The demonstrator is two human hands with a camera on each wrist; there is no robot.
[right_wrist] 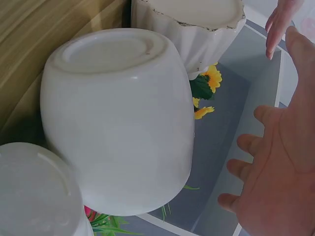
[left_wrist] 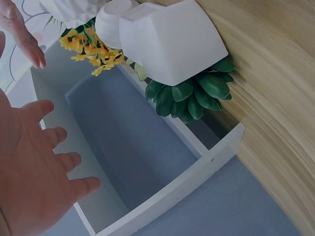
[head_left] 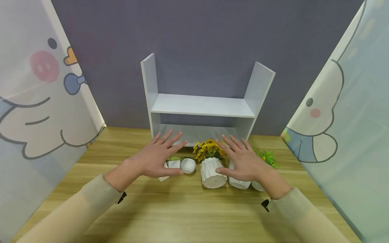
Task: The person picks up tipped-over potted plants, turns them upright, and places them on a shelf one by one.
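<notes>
My left hand (head_left: 155,158) is held palm down with fingers spread, above a row of small white pots. A square white pot (left_wrist: 177,44) with green succulent leaves (left_wrist: 197,96) lies tipped over near it in the left wrist view, beside a ribbed round pot (head_left: 188,165). My right hand (head_left: 241,162) also has its fingers spread and hovers above a smooth white pot (right_wrist: 118,118), partly hiding it in the head view. Between the hands is a fluted white pot (head_left: 213,177) with yellow flowers (head_left: 207,148). Neither hand holds anything.
A white shelf unit (head_left: 202,104) with two upright side panels stands at the back of the wooden table (head_left: 182,212), against a grey wall. At the right end of the row is another white pot (head_left: 257,186) with green leaves (head_left: 268,158). Cartoon-printed curtains (head_left: 358,111) hang on both sides.
</notes>
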